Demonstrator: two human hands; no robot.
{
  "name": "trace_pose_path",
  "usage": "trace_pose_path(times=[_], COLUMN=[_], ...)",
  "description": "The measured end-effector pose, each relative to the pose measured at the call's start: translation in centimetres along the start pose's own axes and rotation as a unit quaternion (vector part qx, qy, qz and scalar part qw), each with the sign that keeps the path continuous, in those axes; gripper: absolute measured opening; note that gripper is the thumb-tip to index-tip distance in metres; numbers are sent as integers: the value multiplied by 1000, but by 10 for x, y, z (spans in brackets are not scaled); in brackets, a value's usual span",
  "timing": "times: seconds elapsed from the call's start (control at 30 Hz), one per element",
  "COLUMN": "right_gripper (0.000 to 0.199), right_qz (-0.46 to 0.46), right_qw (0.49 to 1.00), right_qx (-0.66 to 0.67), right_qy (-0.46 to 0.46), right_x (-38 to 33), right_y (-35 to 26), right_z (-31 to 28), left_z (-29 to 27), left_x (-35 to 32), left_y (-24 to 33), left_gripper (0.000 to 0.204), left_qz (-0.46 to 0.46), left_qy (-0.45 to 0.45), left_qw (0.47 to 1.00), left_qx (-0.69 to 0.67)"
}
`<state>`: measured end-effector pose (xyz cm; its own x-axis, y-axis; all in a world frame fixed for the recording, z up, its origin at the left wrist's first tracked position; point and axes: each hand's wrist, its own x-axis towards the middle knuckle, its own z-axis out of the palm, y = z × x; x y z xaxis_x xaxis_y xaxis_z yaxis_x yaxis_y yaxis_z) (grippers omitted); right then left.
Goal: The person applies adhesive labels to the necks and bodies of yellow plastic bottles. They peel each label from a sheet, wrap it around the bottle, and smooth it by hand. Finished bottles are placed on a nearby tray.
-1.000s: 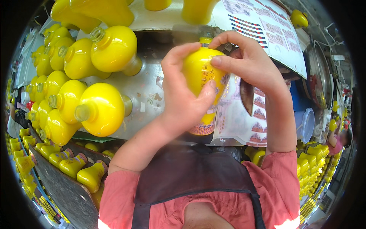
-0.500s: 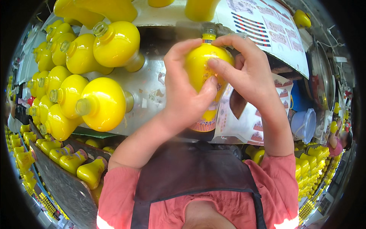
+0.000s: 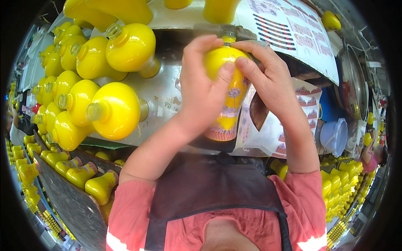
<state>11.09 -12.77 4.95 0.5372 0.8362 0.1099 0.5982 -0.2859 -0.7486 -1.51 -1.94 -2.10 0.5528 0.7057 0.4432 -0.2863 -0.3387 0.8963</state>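
Observation:
A glossy yellow bottle (image 3: 233,98) stands between my hands, with a purple flower decal on its body and a pink patterned band round its base. My left hand (image 3: 203,81) wraps its left side, thumb on the front. On its right shoulder, my right hand (image 3: 268,71) presses with the thumb, and its forefinger reaches to the neck. A narrow dark band circles the neck below the clear glass mouth. Behind my hands, the bottle's sides are hidden. Beside its base lies a sheet of printed decals (image 3: 272,134).
Several plain yellow bottles (image 3: 117,111) crowd the left of the metal worktop (image 3: 163,96). Decal sheets (image 3: 274,31) lie on a white board at the back. A pale bucket (image 3: 333,136) stands at right. Decorated bottles (image 3: 100,186) lie below left; more are stacked right (image 3: 339,180).
The bottle has turned, bringing the purple flower to the front where a gold and red pattern showed. My left fingers have lifted slightly near the neck, and both thumbs have shifted upward.

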Motion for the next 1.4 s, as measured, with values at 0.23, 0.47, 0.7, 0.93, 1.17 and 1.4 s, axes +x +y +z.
trace_pose_path(times=[0.23,0.47,0.7,0.93,1.17,1.4], right_gripper=[36,36,35,35,35,36], right_qz=[-42,-16,-22,-12,-13,-7], right_qw=[999,999,998,999,998,997], right_qx=[-16,23,23,33,40,48], right_qy=[24,41,48,42,51,52], right_x=[-4,-4,-4,-4,-5,-5], right_y=[9,3,5,4,4,4], right_z=[9,11,13,12,13,14], left_z=[-2,-14,-28,-29,-30,-19], left_x=[-4,-11,-9,-14,-13,-17], left_y=[0,0,-16,-14,-6,-1], left_gripper=[42,53,63,70,71,63], left_qz=[-54,-12,54,-61,-188,-202], left_qy=[21,-78,-119,-147,-137,-89], left_qw=[991,990,987,986,941,953], left_qx=[-117,116,94,-50,-244,-209])
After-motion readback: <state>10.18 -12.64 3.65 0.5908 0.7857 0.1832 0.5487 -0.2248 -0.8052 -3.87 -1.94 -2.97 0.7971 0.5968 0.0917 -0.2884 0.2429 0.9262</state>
